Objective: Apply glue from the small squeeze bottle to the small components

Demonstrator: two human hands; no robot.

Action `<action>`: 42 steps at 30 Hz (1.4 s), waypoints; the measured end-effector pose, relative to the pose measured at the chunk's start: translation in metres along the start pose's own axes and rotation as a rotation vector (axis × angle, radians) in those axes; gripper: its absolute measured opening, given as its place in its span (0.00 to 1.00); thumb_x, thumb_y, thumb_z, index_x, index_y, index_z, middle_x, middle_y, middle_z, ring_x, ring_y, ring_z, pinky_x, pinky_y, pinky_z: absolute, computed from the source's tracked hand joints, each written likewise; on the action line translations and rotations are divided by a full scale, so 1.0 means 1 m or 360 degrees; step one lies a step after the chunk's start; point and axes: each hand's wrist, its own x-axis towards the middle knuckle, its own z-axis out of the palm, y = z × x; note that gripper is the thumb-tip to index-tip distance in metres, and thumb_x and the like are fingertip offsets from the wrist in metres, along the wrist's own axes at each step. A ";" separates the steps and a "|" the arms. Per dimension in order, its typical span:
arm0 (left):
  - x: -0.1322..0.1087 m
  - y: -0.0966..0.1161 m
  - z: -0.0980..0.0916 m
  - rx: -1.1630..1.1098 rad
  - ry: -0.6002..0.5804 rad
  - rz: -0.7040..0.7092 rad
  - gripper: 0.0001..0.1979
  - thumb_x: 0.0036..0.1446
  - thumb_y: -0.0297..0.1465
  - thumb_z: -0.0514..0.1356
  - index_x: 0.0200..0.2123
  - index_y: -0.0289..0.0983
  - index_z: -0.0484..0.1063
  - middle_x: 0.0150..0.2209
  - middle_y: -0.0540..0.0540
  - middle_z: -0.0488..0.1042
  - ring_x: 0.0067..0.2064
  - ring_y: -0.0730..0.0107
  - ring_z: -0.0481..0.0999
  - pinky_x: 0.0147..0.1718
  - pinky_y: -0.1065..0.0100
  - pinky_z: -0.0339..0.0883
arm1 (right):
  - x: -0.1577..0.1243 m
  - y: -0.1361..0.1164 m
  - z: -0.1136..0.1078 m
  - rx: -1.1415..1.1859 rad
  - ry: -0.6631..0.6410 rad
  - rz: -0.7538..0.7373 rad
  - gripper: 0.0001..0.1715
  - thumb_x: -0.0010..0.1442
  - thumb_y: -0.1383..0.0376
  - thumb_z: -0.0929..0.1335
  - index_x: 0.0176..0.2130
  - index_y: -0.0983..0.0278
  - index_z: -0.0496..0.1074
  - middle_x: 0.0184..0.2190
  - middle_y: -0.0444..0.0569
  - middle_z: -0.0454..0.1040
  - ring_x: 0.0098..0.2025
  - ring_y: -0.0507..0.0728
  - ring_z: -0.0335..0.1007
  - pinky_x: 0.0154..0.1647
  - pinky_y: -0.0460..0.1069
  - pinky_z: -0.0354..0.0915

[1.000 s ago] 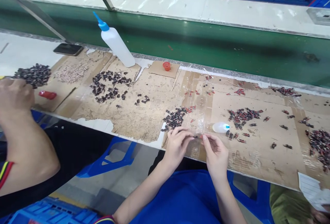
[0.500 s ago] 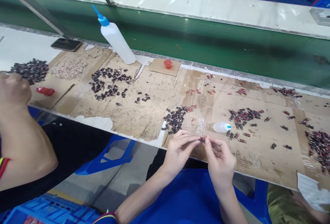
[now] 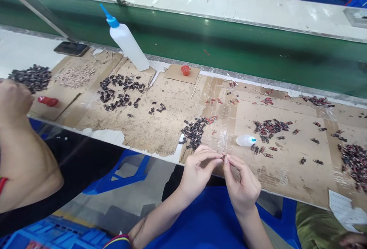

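Observation:
My left hand [image 3: 198, 168] and my right hand [image 3: 242, 178] meet over the front edge of the bench, thumbs and fingertips pinched together. Between them is a small red-and-black part [image 3: 223, 157], mostly covered by the fingertips. Just beyond my left hand lies a pile of small black parts [image 3: 193, 133], with a few red pieces [image 3: 211, 119] at its right side. A small white squeeze bottle [image 3: 245, 140] with a blue tip lies on its side beyond my right hand. Past it is a cluster of red-and-black parts [image 3: 271, 127].
A tall white bottle [image 3: 129, 46] with a blue nozzle leans at the back, near a red cap [image 3: 185, 70]. More black parts [image 3: 119, 90] lie to the left. A co-worker's hand [image 3: 14, 100] is at far left, by a red bottle [image 3: 47, 101]. A green belt [image 3: 183, 34] runs behind.
My right fingertips have come closer to my left ones, and less of the small part shows between them. The whole view has shifted slightly.

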 end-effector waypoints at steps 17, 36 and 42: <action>0.001 0.016 -0.001 -0.0122 -0.0204 -0.0291 0.04 0.54 0.28 0.62 0.33 0.37 0.77 0.35 0.46 0.76 0.40 0.68 0.75 0.44 0.68 0.67 | 0.005 0.005 -0.013 0.0989 -0.0207 0.0948 0.02 0.55 0.65 0.73 0.32 0.61 0.79 0.32 0.48 0.82 0.34 0.56 0.80 0.36 0.47 0.76; 0.005 0.011 0.008 0.0102 -0.0275 -0.0288 0.06 0.58 0.31 0.60 0.35 0.37 0.77 0.37 0.44 0.78 0.42 0.63 0.76 0.46 0.62 0.68 | 0.001 0.016 -0.017 0.0859 -0.0216 0.1039 0.08 0.54 0.60 0.73 0.33 0.62 0.80 0.33 0.51 0.81 0.33 0.57 0.79 0.37 0.50 0.76; 0.016 -0.001 0.011 0.0635 -0.0421 0.0040 0.11 0.60 0.30 0.61 0.47 0.42 0.73 0.41 0.46 0.80 0.48 0.59 0.75 0.50 0.56 0.63 | -0.014 0.043 -0.027 0.0618 -0.0092 0.1221 0.15 0.51 0.55 0.74 0.34 0.64 0.79 0.34 0.54 0.81 0.35 0.61 0.79 0.40 0.54 0.76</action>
